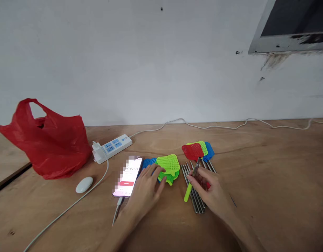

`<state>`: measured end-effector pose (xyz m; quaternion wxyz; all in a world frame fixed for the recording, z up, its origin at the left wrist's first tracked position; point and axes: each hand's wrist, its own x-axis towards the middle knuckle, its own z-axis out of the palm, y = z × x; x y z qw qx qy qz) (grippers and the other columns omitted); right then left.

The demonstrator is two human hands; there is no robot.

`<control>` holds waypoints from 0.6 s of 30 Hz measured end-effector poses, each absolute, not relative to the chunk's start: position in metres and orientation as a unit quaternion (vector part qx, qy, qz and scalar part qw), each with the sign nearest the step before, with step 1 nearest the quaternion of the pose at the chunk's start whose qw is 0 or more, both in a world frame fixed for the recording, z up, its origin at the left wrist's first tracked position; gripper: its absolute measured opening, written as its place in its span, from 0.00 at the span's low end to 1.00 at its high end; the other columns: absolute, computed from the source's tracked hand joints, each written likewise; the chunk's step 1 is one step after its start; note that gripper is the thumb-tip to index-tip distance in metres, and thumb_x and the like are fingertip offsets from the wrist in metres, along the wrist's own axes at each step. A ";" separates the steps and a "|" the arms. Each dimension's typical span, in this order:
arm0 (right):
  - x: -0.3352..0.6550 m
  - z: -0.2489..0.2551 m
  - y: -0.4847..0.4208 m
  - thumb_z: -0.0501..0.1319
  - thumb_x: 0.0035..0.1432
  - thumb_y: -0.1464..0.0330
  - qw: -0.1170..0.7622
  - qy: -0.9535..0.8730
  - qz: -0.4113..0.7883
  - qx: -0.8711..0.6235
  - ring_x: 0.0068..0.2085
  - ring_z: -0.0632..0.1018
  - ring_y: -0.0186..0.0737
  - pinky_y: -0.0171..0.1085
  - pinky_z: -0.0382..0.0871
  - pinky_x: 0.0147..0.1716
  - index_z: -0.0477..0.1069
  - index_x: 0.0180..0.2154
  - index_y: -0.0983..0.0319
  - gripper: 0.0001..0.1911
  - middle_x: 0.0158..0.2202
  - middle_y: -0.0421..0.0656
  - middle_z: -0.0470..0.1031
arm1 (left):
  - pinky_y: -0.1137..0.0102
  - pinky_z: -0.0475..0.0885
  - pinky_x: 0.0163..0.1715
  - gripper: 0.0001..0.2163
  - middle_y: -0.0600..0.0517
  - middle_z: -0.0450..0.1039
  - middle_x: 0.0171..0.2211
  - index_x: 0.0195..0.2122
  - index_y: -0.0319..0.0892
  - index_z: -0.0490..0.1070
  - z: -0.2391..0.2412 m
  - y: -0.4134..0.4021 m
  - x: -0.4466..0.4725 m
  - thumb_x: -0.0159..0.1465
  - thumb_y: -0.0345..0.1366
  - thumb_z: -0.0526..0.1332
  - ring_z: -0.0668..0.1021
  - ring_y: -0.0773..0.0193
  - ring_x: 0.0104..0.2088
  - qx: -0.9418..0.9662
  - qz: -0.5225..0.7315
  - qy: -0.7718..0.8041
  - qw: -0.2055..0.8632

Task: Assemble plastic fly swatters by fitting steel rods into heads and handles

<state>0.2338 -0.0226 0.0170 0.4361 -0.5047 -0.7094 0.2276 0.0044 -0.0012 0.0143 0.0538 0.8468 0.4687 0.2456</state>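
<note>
In my right hand [210, 183] is a metal rod with a lime-green grip [188, 193], pinched slantwise between thumb and fingers. Beneath it lie several silver metal rods [197, 203] side by side on the table. My left hand [149, 183] has its fingers apart, with the fingertips at the edge of a lime-green mesh fly swatter head [169, 163]; whether they touch it I cannot tell. Other green and blue mesh heads [149, 161] lie under and beside it. Beyond the rods rest red [192, 151], lime and blue [209, 151] swatter heads, overlapping.
A lit phone [128, 176] on a charging cable lies left of my left hand. Further left are a white power strip [115, 147], a white computer mouse [84, 184] and a red plastic bag [53, 147]. A white cord [214, 126] runs along the wall.
</note>
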 end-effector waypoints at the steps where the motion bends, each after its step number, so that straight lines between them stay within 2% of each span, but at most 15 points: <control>1: 0.234 0.018 -0.023 0.57 0.66 0.61 0.432 -0.713 0.228 -0.503 0.25 0.71 0.36 0.34 0.61 0.24 0.71 0.31 0.60 0.13 0.25 0.39 0.71 | 0.54 0.72 0.45 0.08 0.44 0.73 0.45 0.44 0.43 0.70 0.016 0.012 0.004 0.70 0.34 0.53 0.76 0.48 0.46 0.852 0.238 0.462 0.056; 4: 0.233 0.018 -0.024 0.57 0.67 0.62 0.413 -0.726 0.236 -0.496 0.25 0.71 0.36 0.34 0.60 0.24 0.71 0.32 0.60 0.12 0.25 0.39 0.71 | 0.54 0.71 0.47 0.06 0.45 0.73 0.46 0.43 0.44 0.70 0.013 0.046 0.003 0.67 0.37 0.59 0.76 0.47 0.48 0.867 0.216 0.443 0.070; 8: 0.231 0.017 -0.025 0.57 0.67 0.62 0.392 -0.740 0.233 -0.495 0.26 0.70 0.37 0.35 0.58 0.24 0.70 0.31 0.60 0.13 0.25 0.38 0.69 | 0.53 0.71 0.49 0.15 0.45 0.73 0.49 0.41 0.45 0.69 -0.002 0.071 -0.001 0.58 0.45 0.68 0.74 0.45 0.51 0.874 0.199 0.433 0.094; 14: 0.229 0.014 -0.023 0.56 0.68 0.62 0.318 -0.763 0.214 -0.520 0.26 0.68 0.37 0.35 0.55 0.25 0.62 0.26 0.59 0.17 0.25 0.38 0.68 | 0.56 0.72 0.46 0.16 0.45 0.74 0.45 0.38 0.44 0.67 -0.014 0.076 -0.005 0.57 0.48 0.68 0.76 0.47 0.46 0.866 0.206 0.441 0.112; 18: 0.230 0.016 -0.023 0.51 0.70 0.61 0.327 -0.753 0.204 -0.533 0.27 0.70 0.39 0.37 0.56 0.27 0.59 0.27 0.58 0.17 0.27 0.40 0.70 | 0.57 0.72 0.42 0.18 0.47 0.73 0.42 0.36 0.45 0.66 -0.007 0.073 -0.007 0.56 0.50 0.68 0.76 0.47 0.43 0.863 0.221 0.443 0.102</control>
